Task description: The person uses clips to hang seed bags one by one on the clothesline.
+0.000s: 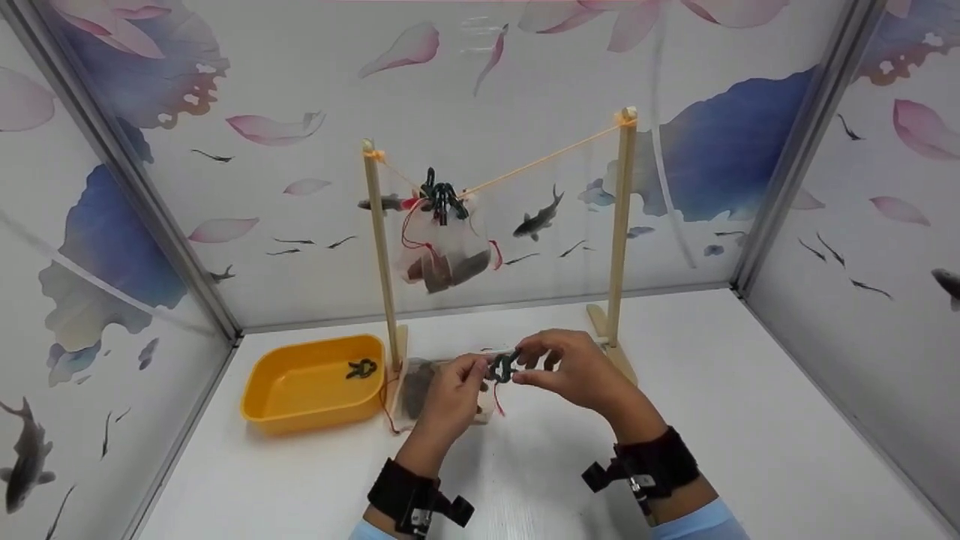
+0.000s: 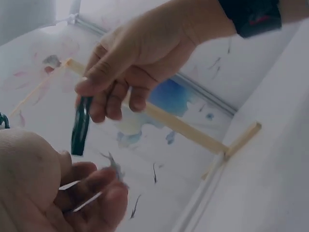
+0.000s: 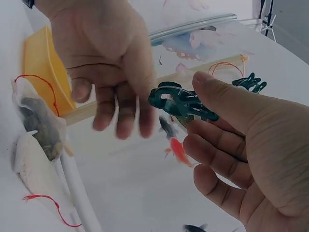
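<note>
My right hand (image 1: 574,367) pinches a dark green plastic clothespin (image 3: 181,99) between thumb and fingers. In the left wrist view the clothespin (image 2: 81,128) points down from that hand's fingertips. Close to its other end is my left hand (image 1: 454,390); in the right wrist view the left hand's fingers (image 3: 124,108) hang loosely with nothing gripped. A drawstring bag (image 1: 416,390) with dark contents and a red cord lies on the table beneath the left hand. Other pale bags (image 1: 450,262) hang from an orange cord (image 1: 547,161), bunched under several green clothespins (image 1: 442,199).
Two wooden posts, left (image 1: 381,247) and right (image 1: 622,232), carry the cord above the white table (image 1: 750,435). A yellow tub (image 1: 300,390) stands at the left, with green clothespin material (image 1: 362,368) inside. Printed panels enclose the back and sides.
</note>
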A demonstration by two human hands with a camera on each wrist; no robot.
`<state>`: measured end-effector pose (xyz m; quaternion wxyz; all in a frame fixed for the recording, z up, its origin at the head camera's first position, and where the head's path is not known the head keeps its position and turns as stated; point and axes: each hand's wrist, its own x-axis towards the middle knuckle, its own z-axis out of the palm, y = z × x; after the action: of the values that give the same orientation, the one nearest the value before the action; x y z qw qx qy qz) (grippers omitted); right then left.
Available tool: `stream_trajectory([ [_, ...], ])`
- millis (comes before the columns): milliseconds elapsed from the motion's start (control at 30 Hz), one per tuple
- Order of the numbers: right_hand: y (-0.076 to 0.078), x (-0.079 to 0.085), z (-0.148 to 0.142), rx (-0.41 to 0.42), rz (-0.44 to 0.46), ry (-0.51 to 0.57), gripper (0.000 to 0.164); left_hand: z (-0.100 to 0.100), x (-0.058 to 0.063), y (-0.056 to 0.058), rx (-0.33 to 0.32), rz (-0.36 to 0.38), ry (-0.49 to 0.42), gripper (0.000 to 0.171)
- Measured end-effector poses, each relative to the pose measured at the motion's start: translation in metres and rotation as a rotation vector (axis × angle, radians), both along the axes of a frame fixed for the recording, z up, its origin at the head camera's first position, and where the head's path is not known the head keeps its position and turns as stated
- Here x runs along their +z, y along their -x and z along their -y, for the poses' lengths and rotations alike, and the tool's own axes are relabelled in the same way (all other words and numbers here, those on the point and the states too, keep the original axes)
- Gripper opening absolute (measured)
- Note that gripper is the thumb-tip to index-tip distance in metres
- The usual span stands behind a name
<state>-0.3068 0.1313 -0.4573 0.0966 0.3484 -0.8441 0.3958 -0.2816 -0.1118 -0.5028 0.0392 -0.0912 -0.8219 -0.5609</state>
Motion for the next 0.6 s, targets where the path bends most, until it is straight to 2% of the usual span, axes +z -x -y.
stream_trajectory([
  [100, 0.004, -0.004, -0.002, -0.049, -0.007, 0.024, 0.025, 0.003, -0.02, 0.007, 0.096, -0.051, 0.324, 0.027],
  [167, 0.007, -0.006, -0.003, -0.077, -0.011, 0.044, 0.022, 0.003, -0.032, 0.011, 0.119, -0.05, 0.517, 0.027],
  [267, 0.011, -0.01, -0.006, -0.11, -0.014, 0.078, 0.017, 0.002, -0.046, 0.012, 0.111, -0.001, 0.693, 0.023],
  [333, 0.013, -0.011, -0.007, -0.127, -0.02, 0.094, 0.013, 0.001, -0.049, 0.011, 0.101, 0.022, 0.757, 0.02],
  [400, 0.015, -0.012, -0.007, -0.136, -0.026, 0.109, 0.011, 0.0, -0.05, 0.011, 0.096, 0.017, 0.761, 0.019],
  [500, 0.017, -0.013, -0.009, -0.147, -0.026, 0.122, 0.008, -0.001, -0.049, 0.011, 0.1, -0.028, 0.758, 0.017],
  [600, 0.017, -0.012, -0.009, -0.15, -0.01, 0.127, 0.006, -0.002, -0.051, 0.012, 0.133, -0.061, 0.765, 0.013],
])
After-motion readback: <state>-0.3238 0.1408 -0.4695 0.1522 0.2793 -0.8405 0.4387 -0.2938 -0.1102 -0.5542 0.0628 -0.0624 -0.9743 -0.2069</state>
